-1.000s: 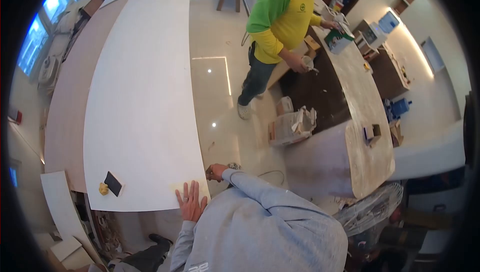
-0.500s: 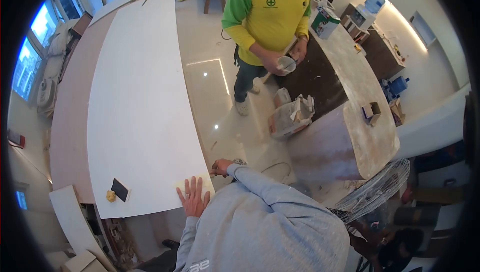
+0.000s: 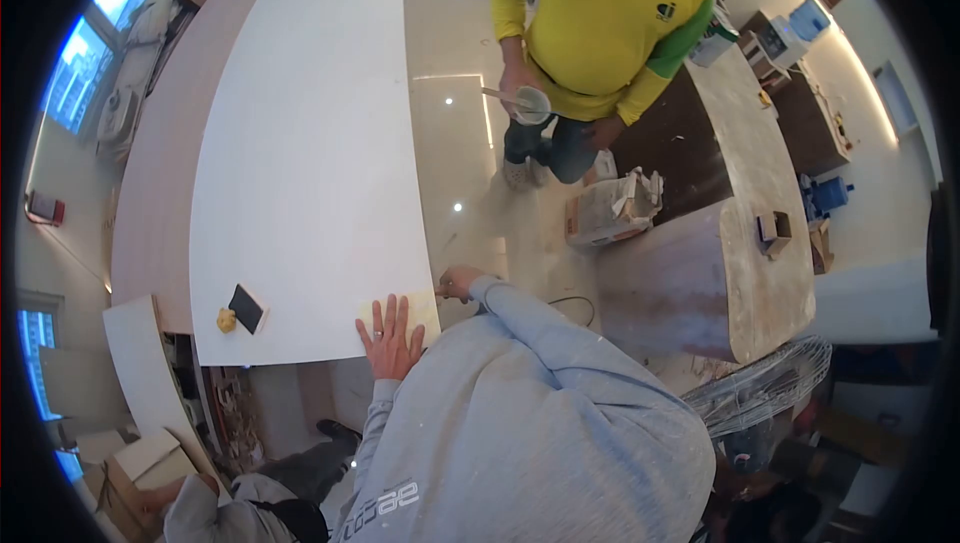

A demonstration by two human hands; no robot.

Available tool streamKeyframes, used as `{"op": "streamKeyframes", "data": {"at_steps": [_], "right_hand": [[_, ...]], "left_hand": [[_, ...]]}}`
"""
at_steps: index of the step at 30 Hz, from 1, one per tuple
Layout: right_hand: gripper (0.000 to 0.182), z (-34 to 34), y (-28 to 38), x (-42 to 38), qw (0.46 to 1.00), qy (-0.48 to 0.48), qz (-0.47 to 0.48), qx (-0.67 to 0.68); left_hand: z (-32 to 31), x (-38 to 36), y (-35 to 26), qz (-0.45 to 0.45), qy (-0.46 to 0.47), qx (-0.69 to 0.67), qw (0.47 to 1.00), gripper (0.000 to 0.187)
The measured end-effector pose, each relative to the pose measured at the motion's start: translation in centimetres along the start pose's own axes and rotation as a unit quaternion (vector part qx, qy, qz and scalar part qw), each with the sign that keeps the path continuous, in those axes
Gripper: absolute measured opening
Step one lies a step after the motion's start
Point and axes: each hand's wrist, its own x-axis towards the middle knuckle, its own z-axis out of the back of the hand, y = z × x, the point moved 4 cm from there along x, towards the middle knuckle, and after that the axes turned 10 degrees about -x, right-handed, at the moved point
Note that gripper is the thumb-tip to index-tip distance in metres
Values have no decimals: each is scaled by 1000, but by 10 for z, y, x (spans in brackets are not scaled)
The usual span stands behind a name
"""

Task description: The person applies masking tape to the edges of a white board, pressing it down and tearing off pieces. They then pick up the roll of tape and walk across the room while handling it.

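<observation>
A long white panel [image 3: 310, 153] lies on a brown board [image 3: 160, 173]. My left hand [image 3: 390, 338] rests flat with fingers spread on a yellowish patch [image 3: 415, 308] at the panel's near right corner, a ring on one finger. My right hand [image 3: 460, 283], in a grey sleeve, is curled at the panel's right edge just beyond the patch and seems to pinch a small thin tool pointing at the edge. A black block [image 3: 246, 308] and a yellow lump [image 3: 227, 320] lie on the panel's near left corner.
A co-worker in a yellow shirt [image 3: 610, 23] stands across the glossy floor holding a white cup [image 3: 531, 104] with a stick in it. A curved wooden counter [image 3: 750, 233] stands on the right, with an open box [image 3: 612, 208] at its foot and a fan grille [image 3: 765, 393].
The co-worker turned from the counter and came closer with the cup. My hands stayed at the panel's corner and edge; the view shifted slightly.
</observation>
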Motion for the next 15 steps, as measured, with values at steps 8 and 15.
{"op": "streamKeyframes", "data": {"at_steps": [8, 15], "right_hand": [[35, -26, -39, 36, 995, -12, 33, 98], [55, 1, -11, -8, 1000, -2, -11, 24]], "left_hand": [[-11, 8, 7, 73, -47, 24, 996, 64], [-4, 5, -3, 127, -89, -2, 988, 63]]}}
